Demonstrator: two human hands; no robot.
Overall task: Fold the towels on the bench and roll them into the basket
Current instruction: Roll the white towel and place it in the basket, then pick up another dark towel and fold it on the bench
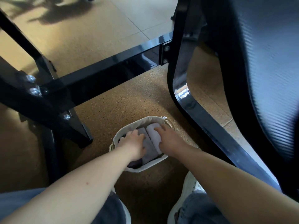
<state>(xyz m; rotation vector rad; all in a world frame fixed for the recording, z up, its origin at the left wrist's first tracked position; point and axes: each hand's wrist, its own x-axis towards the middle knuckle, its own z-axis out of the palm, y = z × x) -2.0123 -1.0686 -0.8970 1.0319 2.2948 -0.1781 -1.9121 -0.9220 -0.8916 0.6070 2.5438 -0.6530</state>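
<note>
Jeans (199,207) and pale shoes (191,183) at the bottom of view, both forearms reaching down between them. Basket (142,168) sits on the cork floor (121,107) right in front of my feet: woven outside, off-white fabric liner folded over the rim.

Both hands are inside it. Left hand (132,141): fingers and thumb curled over the left edge of the grey roll (149,147), gripping it. Right hand (168,139): fingers spread and bent round the white roll (153,131), thumb tucked against its near side, holding it.

The two rolled towels lie side by side, touching, running front to back across the basket. Something darker (134,162) shows under my left wrist at the near corner; can't tell whether it's another towel.

Black metal frame (105,73) beyond and to the left: bolted crossbar, angled leg coming down just left of the basket. Black mesh chair (267,62) on the right, its frame passing close by the basket. Pale tiles (145,18) further back.
</note>
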